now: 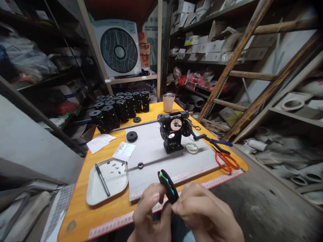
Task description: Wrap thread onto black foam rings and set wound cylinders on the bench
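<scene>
A black spool (167,185) with bright green and blue strands showing in its groove is held up, tilted, over the near edge of a pale board (151,151) on the orange bench (75,208). The left hand's (150,208) grip is closed on the spool, with the thumb and bent fingers at its left side and lower end; the right hand's (205,208) grip is pinched on its lower right rim, the fingertips partly hiding that spot. Beyond them, a black geared device (173,134) with a dial and a crank stands on the board, a roll of tape (191,148) just beside its base. A small black ring (140,165) and a thick black disc (131,136) lie on the board. To the left, a black pen (102,179) and small dark bits lie in a white tray (113,185). Red-handled scissors (227,162) and blue-handled pliers (223,143) lie at the right, and upright black cylinders (122,110) crowd the bench's far left.
</scene>
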`<move>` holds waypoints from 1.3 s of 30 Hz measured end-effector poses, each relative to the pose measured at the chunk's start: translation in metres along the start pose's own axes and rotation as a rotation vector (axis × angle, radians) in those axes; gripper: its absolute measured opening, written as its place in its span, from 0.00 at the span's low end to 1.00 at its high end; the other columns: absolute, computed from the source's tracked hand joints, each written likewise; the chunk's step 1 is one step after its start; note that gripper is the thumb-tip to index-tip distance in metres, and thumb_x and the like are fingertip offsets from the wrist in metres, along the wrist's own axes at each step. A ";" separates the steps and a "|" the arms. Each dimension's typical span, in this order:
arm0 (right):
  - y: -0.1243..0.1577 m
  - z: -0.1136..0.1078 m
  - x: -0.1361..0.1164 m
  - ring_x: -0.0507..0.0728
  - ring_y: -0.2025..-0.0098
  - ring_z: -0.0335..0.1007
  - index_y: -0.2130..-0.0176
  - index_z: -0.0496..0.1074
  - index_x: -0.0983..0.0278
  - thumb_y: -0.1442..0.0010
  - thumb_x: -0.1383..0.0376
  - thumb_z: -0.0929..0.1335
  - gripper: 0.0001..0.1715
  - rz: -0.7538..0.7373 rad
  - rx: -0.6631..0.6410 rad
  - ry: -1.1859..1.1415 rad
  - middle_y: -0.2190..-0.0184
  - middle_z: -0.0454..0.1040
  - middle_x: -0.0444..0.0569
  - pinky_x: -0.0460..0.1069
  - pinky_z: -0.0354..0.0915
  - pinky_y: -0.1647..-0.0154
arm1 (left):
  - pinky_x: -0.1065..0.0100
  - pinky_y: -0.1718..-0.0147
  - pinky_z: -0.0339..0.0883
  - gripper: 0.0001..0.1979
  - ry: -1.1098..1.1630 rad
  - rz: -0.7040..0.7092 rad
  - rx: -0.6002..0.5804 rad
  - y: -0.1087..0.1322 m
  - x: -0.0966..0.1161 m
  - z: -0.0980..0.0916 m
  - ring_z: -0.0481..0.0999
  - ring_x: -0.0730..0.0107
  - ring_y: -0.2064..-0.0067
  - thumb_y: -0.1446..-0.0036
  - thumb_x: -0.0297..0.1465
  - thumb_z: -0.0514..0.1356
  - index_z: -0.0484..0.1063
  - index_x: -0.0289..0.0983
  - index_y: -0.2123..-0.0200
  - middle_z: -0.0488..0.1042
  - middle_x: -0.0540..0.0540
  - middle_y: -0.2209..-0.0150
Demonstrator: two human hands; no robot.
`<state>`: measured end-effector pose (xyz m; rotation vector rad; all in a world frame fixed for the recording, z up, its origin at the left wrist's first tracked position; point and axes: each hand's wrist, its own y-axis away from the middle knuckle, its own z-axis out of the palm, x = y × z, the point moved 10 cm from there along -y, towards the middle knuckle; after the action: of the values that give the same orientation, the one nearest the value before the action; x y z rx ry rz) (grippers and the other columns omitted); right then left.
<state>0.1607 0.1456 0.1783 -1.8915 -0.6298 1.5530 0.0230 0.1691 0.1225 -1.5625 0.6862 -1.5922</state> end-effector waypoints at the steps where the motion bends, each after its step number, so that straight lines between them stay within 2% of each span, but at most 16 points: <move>1: 0.003 0.000 0.002 0.54 0.69 0.70 0.56 0.72 0.60 0.33 0.71 0.62 0.11 0.004 0.019 -0.003 0.69 0.71 0.49 0.47 0.68 0.70 | 0.69 0.73 0.74 0.28 0.006 -0.011 0.020 0.001 -0.001 0.001 0.78 0.70 0.67 0.48 0.18 0.65 0.63 0.44 0.47 0.77 0.46 0.61; 7: 0.014 -0.001 0.021 0.52 0.74 0.67 0.61 0.74 0.60 0.35 0.70 0.65 0.08 0.081 0.146 -0.054 0.73 0.70 0.45 0.46 0.63 0.73 | 0.72 0.74 0.72 0.28 0.096 -0.086 0.038 0.002 -0.004 0.007 0.77 0.71 0.66 0.46 0.17 0.62 0.58 0.47 0.48 0.75 0.48 0.59; 9: 0.016 -0.002 0.039 0.51 0.76 0.64 0.65 0.74 0.60 0.35 0.67 0.67 0.07 0.214 0.178 -0.097 0.75 0.69 0.44 0.45 0.61 0.75 | 0.72 0.70 0.73 0.27 0.130 -0.157 -0.004 0.000 -0.012 0.011 0.77 0.71 0.62 0.43 0.16 0.59 0.58 0.47 0.47 0.74 0.47 0.57; 12: 0.027 0.005 0.079 0.48 0.81 0.60 0.67 0.75 0.61 0.37 0.61 0.69 0.08 0.567 0.105 -0.232 0.79 0.66 0.42 0.43 0.57 0.81 | 0.71 0.62 0.74 0.26 0.143 -0.360 -0.055 0.001 -0.033 0.013 0.77 0.73 0.57 0.41 0.17 0.58 0.58 0.48 0.46 0.72 0.47 0.55; 14: 0.038 0.004 0.095 0.46 0.84 0.56 0.64 0.75 0.62 0.37 0.57 0.69 0.11 0.724 0.064 -0.339 0.80 0.67 0.41 0.42 0.52 0.84 | 0.71 0.60 0.73 0.25 0.165 -0.491 -0.047 0.003 -0.046 0.010 0.77 0.74 0.58 0.41 0.20 0.60 0.58 0.49 0.46 0.71 0.48 0.54; 18: 0.043 -0.022 0.100 0.45 0.84 0.58 0.60 0.75 0.61 0.37 0.54 0.68 0.13 0.741 0.129 -0.396 0.72 0.75 0.46 0.41 0.52 0.85 | 0.68 0.60 0.72 0.22 0.221 -0.614 -0.010 0.003 -0.053 0.008 0.76 0.72 0.60 0.39 0.26 0.61 0.57 0.49 0.46 0.71 0.47 0.55; 20: 0.039 -0.034 0.097 0.48 0.77 0.66 0.57 0.74 0.60 0.36 0.56 0.69 0.12 0.716 0.149 -0.316 0.69 0.76 0.47 0.41 0.60 0.80 | 0.67 0.59 0.71 0.22 0.236 -0.620 -0.016 0.002 -0.051 0.010 0.76 0.72 0.60 0.39 0.28 0.61 0.57 0.49 0.46 0.72 0.48 0.56; 22: 0.031 -0.035 0.092 0.53 0.64 0.72 0.53 0.74 0.59 0.36 0.57 0.69 0.13 0.681 0.104 -0.203 0.61 0.77 0.49 0.44 0.69 0.66 | 0.68 0.58 0.70 0.21 0.257 -0.607 -0.031 0.001 -0.046 0.012 0.76 0.72 0.59 0.39 0.28 0.61 0.58 0.49 0.46 0.73 0.48 0.56; 25: 0.018 -0.025 0.082 0.58 0.47 0.68 0.48 0.72 0.58 0.35 0.57 0.67 0.17 0.621 0.004 -0.084 0.49 0.73 0.51 0.49 0.66 0.47 | 0.69 0.57 0.70 0.19 0.282 -0.581 -0.040 0.003 -0.038 0.013 0.76 0.72 0.58 0.38 0.28 0.61 0.59 0.49 0.48 0.74 0.49 0.58; 29: 0.010 -0.014 0.073 0.59 0.42 0.64 0.43 0.68 0.56 0.32 0.57 0.64 0.20 0.581 -0.036 -0.073 0.42 0.67 0.52 0.53 0.64 0.43 | 0.69 0.57 0.70 0.18 0.262 -0.585 -0.001 0.009 -0.031 0.007 0.77 0.71 0.57 0.39 0.30 0.62 0.60 0.48 0.50 0.75 0.48 0.57; 30: 0.010 -0.012 0.072 0.59 0.43 0.65 0.41 0.65 0.56 0.32 0.58 0.64 0.22 0.582 -0.051 -0.092 0.40 0.65 0.52 0.52 0.66 0.45 | 0.68 0.57 0.70 0.19 0.272 -0.593 0.012 0.008 -0.029 0.006 0.77 0.71 0.57 0.40 0.31 0.63 0.60 0.47 0.49 0.75 0.48 0.57; 32: 0.013 -0.007 0.073 0.56 0.53 0.71 0.36 0.58 0.53 0.32 0.58 0.64 0.27 0.612 -0.087 -0.163 0.35 0.58 0.54 0.49 0.71 0.59 | 0.68 0.59 0.71 0.21 0.344 -0.662 0.026 0.005 -0.030 0.005 0.77 0.70 0.60 0.42 0.33 0.65 0.60 0.48 0.49 0.75 0.48 0.58; 34: 0.019 -0.001 0.077 0.50 0.67 0.71 0.34 0.52 0.49 0.33 0.57 0.64 0.31 0.665 -0.120 -0.251 0.32 0.51 0.57 0.44 0.65 0.76 | 0.71 0.66 0.72 0.25 0.470 -0.820 0.039 0.003 -0.037 0.006 0.77 0.72 0.64 0.45 0.35 0.67 0.60 0.49 0.48 0.74 0.49 0.59; 35: 0.022 0.002 0.078 0.47 0.72 0.69 0.34 0.50 0.47 0.33 0.57 0.64 0.32 0.690 -0.134 -0.286 0.31 0.48 0.58 0.43 0.61 0.81 | 0.73 0.68 0.71 0.27 0.535 -0.916 0.053 0.003 -0.041 0.006 0.76 0.74 0.67 0.46 0.35 0.68 0.60 0.50 0.47 0.73 0.50 0.60; 37: 0.027 0.006 0.079 0.44 0.76 0.66 0.34 0.51 0.47 0.33 0.56 0.64 0.31 0.722 -0.166 -0.313 0.31 0.46 0.59 0.43 0.58 0.83 | 0.77 0.71 0.70 0.30 0.614 -1.099 0.087 0.005 -0.050 0.006 0.72 0.80 0.72 0.47 0.37 0.68 0.59 0.51 0.43 0.73 0.52 0.63; 39: 0.029 0.011 0.079 0.44 0.76 0.66 0.34 0.51 0.48 0.33 0.57 0.64 0.32 0.727 -0.203 -0.268 0.33 0.51 0.59 0.44 0.62 0.80 | 0.80 0.71 0.69 0.33 0.660 -1.225 0.121 0.009 -0.056 0.004 0.69 0.83 0.75 0.48 0.36 0.69 0.60 0.50 0.41 0.72 0.54 0.67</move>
<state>0.1656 0.1816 0.1023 -2.2244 -0.2040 2.2936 0.0251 0.2116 0.0840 -1.3831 -0.1867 -3.0376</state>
